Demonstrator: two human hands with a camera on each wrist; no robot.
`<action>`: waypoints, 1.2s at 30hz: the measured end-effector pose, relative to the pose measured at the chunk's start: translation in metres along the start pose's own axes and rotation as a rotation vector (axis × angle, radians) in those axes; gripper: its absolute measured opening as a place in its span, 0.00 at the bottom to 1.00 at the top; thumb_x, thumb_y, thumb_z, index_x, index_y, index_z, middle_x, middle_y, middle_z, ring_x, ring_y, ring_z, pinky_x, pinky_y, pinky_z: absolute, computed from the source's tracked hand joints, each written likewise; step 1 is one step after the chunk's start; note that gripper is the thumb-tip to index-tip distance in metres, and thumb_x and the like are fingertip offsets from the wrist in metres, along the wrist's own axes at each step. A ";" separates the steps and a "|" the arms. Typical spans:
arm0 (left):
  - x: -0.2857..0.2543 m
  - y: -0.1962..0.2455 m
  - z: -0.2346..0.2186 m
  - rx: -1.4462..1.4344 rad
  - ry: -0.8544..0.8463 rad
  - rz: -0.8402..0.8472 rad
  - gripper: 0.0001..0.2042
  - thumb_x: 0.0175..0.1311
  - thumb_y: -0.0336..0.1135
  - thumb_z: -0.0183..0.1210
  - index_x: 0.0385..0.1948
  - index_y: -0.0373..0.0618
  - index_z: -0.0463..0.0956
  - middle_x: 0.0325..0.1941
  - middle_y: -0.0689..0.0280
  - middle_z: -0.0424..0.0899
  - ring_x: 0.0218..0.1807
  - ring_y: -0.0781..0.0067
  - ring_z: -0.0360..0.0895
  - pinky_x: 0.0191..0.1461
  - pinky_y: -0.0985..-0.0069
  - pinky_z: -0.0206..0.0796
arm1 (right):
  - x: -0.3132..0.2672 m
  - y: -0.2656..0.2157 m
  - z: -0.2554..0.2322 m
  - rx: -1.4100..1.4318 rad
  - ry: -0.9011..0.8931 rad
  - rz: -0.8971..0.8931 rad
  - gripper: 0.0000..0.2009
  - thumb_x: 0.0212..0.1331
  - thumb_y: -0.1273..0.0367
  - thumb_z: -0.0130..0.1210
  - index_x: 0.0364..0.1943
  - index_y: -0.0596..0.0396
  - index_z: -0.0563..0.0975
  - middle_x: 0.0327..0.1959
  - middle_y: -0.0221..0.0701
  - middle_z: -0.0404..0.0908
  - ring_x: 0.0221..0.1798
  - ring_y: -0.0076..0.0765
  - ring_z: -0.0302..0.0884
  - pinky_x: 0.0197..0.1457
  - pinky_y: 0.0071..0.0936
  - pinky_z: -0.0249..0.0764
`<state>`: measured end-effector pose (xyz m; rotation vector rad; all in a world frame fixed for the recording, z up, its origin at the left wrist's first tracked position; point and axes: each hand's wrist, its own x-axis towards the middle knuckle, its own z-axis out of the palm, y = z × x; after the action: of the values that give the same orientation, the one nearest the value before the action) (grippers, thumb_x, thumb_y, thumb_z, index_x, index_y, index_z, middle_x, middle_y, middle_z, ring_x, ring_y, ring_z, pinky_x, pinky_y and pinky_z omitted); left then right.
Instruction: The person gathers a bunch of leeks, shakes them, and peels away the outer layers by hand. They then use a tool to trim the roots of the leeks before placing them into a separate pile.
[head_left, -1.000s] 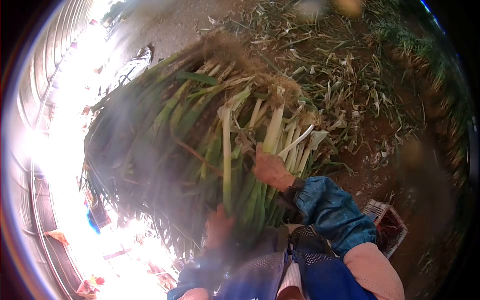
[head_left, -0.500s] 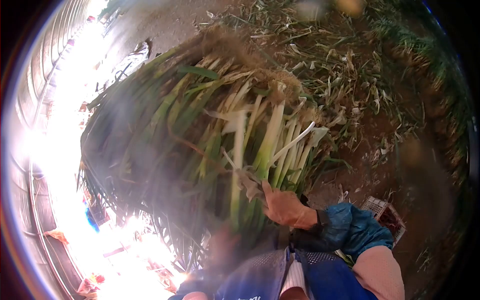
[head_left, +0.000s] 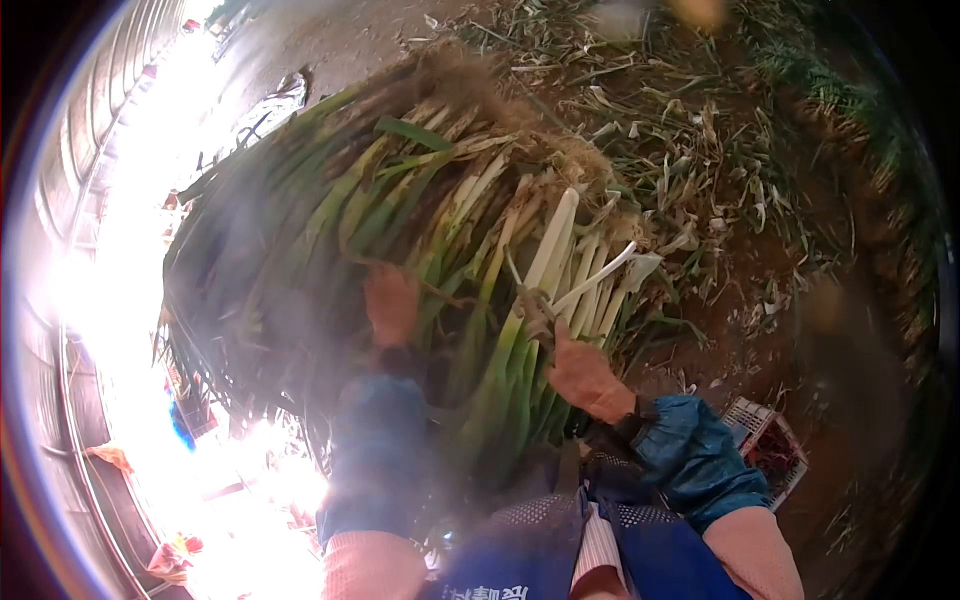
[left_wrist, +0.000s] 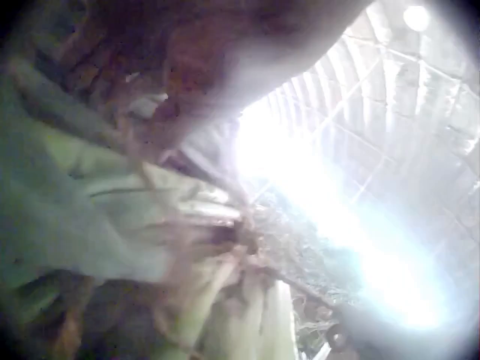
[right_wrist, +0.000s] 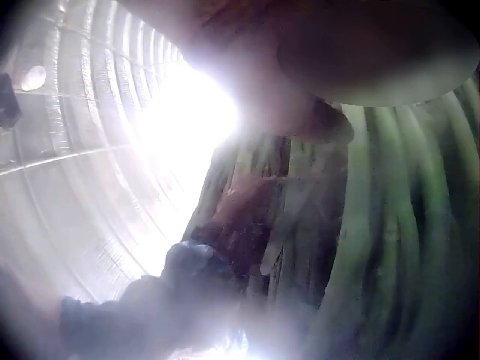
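Observation:
A big heap of long green onions [head_left: 300,230] lies before me, leaves to the left and roots at the far right. In the head view my left hand [head_left: 390,303] rests over the middle of the heap, among the leaves; haze and blur cover its fingers, so I cannot tell whether they grip a stalk. My right hand [head_left: 588,378] pinches a withered brown leaf strip [head_left: 535,308] at its fingertips, close over the pale stalks. Beneath it a cleaned green onion [head_left: 555,235], white at its end, lies on the others. The right wrist view shows green stalks [right_wrist: 364,217] below that hand.
Leaf scraps [head_left: 690,150] litter the brown soil beyond the roots. A plastic crate [head_left: 765,450] stands at my right. Glare fills the left side before the ribbed tunnel wall [head_left: 90,190]. Standing green plants [head_left: 830,90] line the far right.
My left hand has let go of a green onion and moved forward onto the heap. That stalk now lies with the right-hand ones. The right hand swung back, then forward, with the withered strip.

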<state>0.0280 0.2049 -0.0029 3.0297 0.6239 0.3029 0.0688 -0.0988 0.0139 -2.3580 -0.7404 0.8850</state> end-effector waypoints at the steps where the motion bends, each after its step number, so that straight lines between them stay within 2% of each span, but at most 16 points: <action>1: 0.005 -0.008 0.010 -0.055 -0.065 -0.019 0.12 0.51 0.41 0.55 0.31 0.42 0.71 0.32 0.52 0.74 0.36 0.46 0.72 0.39 0.56 0.65 | 0.000 -0.001 0.005 -0.021 0.022 -0.065 0.34 0.47 0.68 0.50 0.58 0.74 0.52 0.27 0.48 0.77 0.29 0.54 0.77 0.32 0.44 0.72; 3: 0.004 -0.011 0.017 -0.105 -0.188 -0.039 0.15 0.50 0.42 0.56 0.34 0.42 0.72 0.34 0.50 0.74 0.38 0.45 0.72 0.42 0.56 0.64 | -0.006 -0.004 0.020 -0.063 0.056 -0.188 0.33 0.48 0.67 0.50 0.57 0.74 0.54 0.27 0.48 0.77 0.29 0.55 0.77 0.32 0.44 0.72; 5: 0.002 0.007 -0.002 -0.094 -0.296 -0.036 0.16 0.48 0.43 0.57 0.36 0.43 0.73 0.35 0.49 0.74 0.39 0.46 0.72 0.44 0.56 0.64 | -0.018 -0.029 0.008 0.010 -0.013 -0.187 0.33 0.48 0.67 0.51 0.56 0.74 0.54 0.27 0.48 0.77 0.29 0.55 0.77 0.32 0.44 0.72; 8: 0.002 0.032 -0.017 -0.294 -0.412 -0.069 0.18 0.44 0.45 0.59 0.35 0.44 0.76 0.35 0.51 0.76 0.40 0.48 0.73 0.43 0.59 0.66 | -0.028 -0.047 0.001 0.047 -0.059 -0.209 0.33 0.49 0.66 0.52 0.56 0.75 0.54 0.26 0.48 0.77 0.28 0.54 0.77 0.32 0.44 0.73; 11: -0.003 0.040 0.001 -0.022 -0.404 -0.110 0.13 0.43 0.41 0.60 0.31 0.48 0.78 0.34 0.56 0.78 0.39 0.52 0.75 0.39 0.59 0.67 | -0.027 -0.040 0.010 0.041 -0.066 -0.198 0.33 0.49 0.66 0.52 0.56 0.75 0.54 0.25 0.48 0.77 0.28 0.55 0.77 0.32 0.44 0.73; 14: -0.004 0.045 -0.001 -0.063 -0.372 -0.150 0.13 0.42 0.41 0.60 0.30 0.48 0.78 0.34 0.55 0.78 0.39 0.52 0.75 0.38 0.60 0.67 | -0.023 -0.034 0.007 0.032 -0.077 -0.153 0.33 0.49 0.66 0.52 0.56 0.75 0.54 0.24 0.48 0.77 0.28 0.56 0.77 0.32 0.44 0.73; 17: -0.001 0.056 -0.014 0.018 -0.398 -0.131 0.15 0.41 0.42 0.60 0.29 0.43 0.78 0.31 0.53 0.79 0.34 0.49 0.76 0.37 0.59 0.68 | -0.030 -0.042 0.001 0.023 -0.095 -0.173 0.33 0.49 0.67 0.52 0.56 0.76 0.54 0.23 0.48 0.77 0.28 0.56 0.77 0.31 0.44 0.73; 19: -0.007 0.053 -0.010 -0.025 -0.335 -0.090 0.14 0.41 0.40 0.60 0.29 0.41 0.76 0.31 0.52 0.79 0.33 0.48 0.76 0.36 0.59 0.68 | -0.025 -0.040 0.005 0.010 -0.088 -0.195 0.33 0.48 0.68 0.51 0.56 0.75 0.53 0.23 0.48 0.77 0.28 0.56 0.77 0.30 0.44 0.73; 22: -0.021 0.035 0.009 -0.083 -0.278 -0.010 0.14 0.42 0.37 0.59 0.31 0.40 0.73 0.31 0.51 0.78 0.33 0.46 0.76 0.35 0.58 0.68 | 0.013 -0.025 0.011 0.022 0.026 -0.109 0.33 0.49 0.65 0.53 0.56 0.71 0.54 0.26 0.50 0.76 0.28 0.58 0.76 0.33 0.47 0.72; 24: -0.034 0.026 0.018 -0.108 -0.297 -0.010 0.14 0.43 0.35 0.58 0.32 0.40 0.71 0.32 0.50 0.78 0.35 0.45 0.75 0.36 0.56 0.67 | 0.017 -0.021 0.003 0.022 0.077 -0.116 0.31 0.49 0.67 0.52 0.55 0.72 0.55 0.27 0.50 0.76 0.29 0.58 0.76 0.33 0.47 0.72; 26: -0.051 0.033 0.012 -0.117 -0.367 -0.065 0.14 0.44 0.34 0.58 0.33 0.40 0.69 0.32 0.49 0.77 0.36 0.43 0.74 0.36 0.54 0.66 | 0.001 -0.023 -0.009 0.040 0.061 -0.132 0.28 0.48 0.69 0.51 0.52 0.70 0.57 0.26 0.50 0.77 0.30 0.57 0.77 0.33 0.48 0.72; 29: -0.064 0.058 -0.028 -0.126 -0.573 -0.259 0.17 0.44 0.35 0.58 0.37 0.40 0.67 0.34 0.46 0.76 0.40 0.41 0.73 0.39 0.52 0.65 | -0.040 -0.028 -0.005 0.097 -0.095 -0.109 0.26 0.48 0.69 0.51 0.50 0.69 0.57 0.28 0.51 0.77 0.30 0.58 0.77 0.34 0.49 0.72; 33: -0.102 0.047 -0.031 -0.221 -0.558 -0.309 0.19 0.44 0.35 0.58 0.39 0.39 0.66 0.35 0.44 0.76 0.43 0.40 0.72 0.44 0.52 0.64 | -0.055 -0.026 0.010 0.059 -0.145 -0.126 0.26 0.49 0.70 0.49 0.51 0.69 0.56 0.28 0.52 0.77 0.31 0.59 0.76 0.35 0.49 0.72; 35: -0.112 0.044 -0.027 -0.237 -0.547 -0.287 0.21 0.44 0.35 0.58 0.42 0.38 0.65 0.36 0.43 0.76 0.44 0.40 0.72 0.46 0.52 0.63 | -0.031 -0.028 0.006 0.067 -0.185 -0.092 0.27 0.49 0.71 0.49 0.53 0.69 0.55 0.28 0.52 0.77 0.32 0.58 0.76 0.36 0.48 0.72; 36: -0.114 0.047 -0.030 -0.234 -0.541 -0.319 0.21 0.45 0.36 0.58 0.42 0.39 0.65 0.36 0.43 0.76 0.44 0.40 0.72 0.46 0.52 0.63 | -0.020 -0.030 0.004 0.042 -0.136 -0.087 0.27 0.49 0.71 0.49 0.53 0.70 0.55 0.28 0.52 0.77 0.32 0.58 0.76 0.36 0.48 0.72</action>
<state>-0.0625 0.1165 0.0094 2.5572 0.9145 -0.4102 0.0436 -0.0890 0.0381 -2.2281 -0.8641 1.0210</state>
